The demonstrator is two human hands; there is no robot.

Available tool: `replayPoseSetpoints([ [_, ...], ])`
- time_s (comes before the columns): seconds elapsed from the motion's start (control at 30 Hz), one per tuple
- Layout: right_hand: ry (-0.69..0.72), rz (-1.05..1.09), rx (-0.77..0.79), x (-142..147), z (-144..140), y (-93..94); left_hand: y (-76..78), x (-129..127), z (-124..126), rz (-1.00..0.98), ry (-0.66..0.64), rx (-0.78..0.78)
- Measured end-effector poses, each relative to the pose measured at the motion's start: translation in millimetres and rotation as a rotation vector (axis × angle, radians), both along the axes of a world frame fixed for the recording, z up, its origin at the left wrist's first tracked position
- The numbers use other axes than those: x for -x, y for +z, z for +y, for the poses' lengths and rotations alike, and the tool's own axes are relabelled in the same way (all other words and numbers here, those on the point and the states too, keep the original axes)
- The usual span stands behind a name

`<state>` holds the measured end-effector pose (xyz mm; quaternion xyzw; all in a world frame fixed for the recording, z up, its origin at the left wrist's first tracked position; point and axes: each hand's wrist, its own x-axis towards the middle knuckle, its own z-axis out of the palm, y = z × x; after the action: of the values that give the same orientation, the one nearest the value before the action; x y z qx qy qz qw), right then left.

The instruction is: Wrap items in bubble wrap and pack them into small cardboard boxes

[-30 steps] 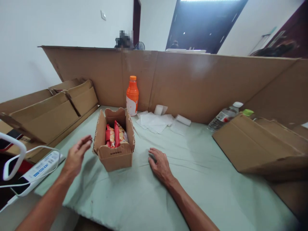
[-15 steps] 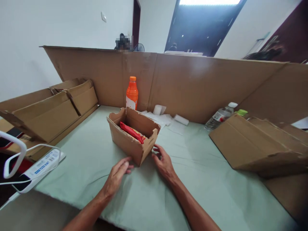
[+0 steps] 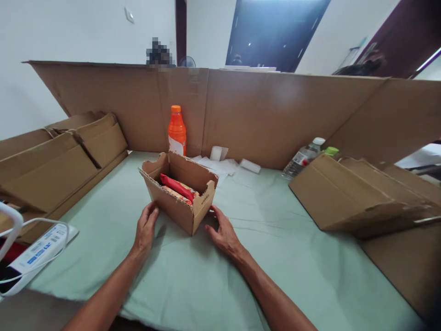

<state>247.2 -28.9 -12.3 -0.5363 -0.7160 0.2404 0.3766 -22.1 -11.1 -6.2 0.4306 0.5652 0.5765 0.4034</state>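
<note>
A small open cardboard box (image 3: pixel 172 207) stands turned at an angle on the pale green table cover (image 3: pixel 282 257). Red and yellow snack packets (image 3: pixel 177 187) lie inside it. My left hand (image 3: pixel 145 228) rests against the box's near left wall, fingers spread on the cardboard. My right hand (image 3: pixel 222 232) lies on the table at the box's near right corner, fingertips touching its end wall. Neither hand closes around the box.
An orange bottle (image 3: pixel 177 130) stands behind the box against a tall cardboard screen (image 3: pixel 275 110). White papers (image 3: pixel 223 164) lie beside it. Flattened cartons (image 3: pixel 351 197) and a clear bottle (image 3: pixel 303 157) sit at right, more cartons (image 3: pixel 58 161) at left, a white device (image 3: pixel 31 253) near left.
The box has been turned from end-on to an angle. My left hand came from the open air at left to the box's left wall; my right hand moved up to its right corner.
</note>
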Motion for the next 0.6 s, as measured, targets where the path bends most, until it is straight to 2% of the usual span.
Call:
replayPoseSetpoints([
  [0.13,-0.006,0.025,-0.009,0.3,-0.3,1.2,-6.4,3.8,3.8,0.009,0.103,0.006],
  [0.27,-0.024,0.045,0.003,2.7,-1.0,0.1,-6.3,23.2,21.2,0.019,0.194,0.023],
  [0.37,-0.025,0.038,0.003,2.5,-0.6,-1.7,-3.4,36.7,33.8,0.021,0.217,0.033],
  [0.47,-0.018,0.028,-0.003,0.1,0.5,-3.1,-1.8,41.0,35.7,0.025,0.145,0.042],
  [0.6,-0.002,0.024,-0.002,-2.7,1.2,-3.5,-3.1,33.6,24.3,0.062,-0.002,0.056],
])
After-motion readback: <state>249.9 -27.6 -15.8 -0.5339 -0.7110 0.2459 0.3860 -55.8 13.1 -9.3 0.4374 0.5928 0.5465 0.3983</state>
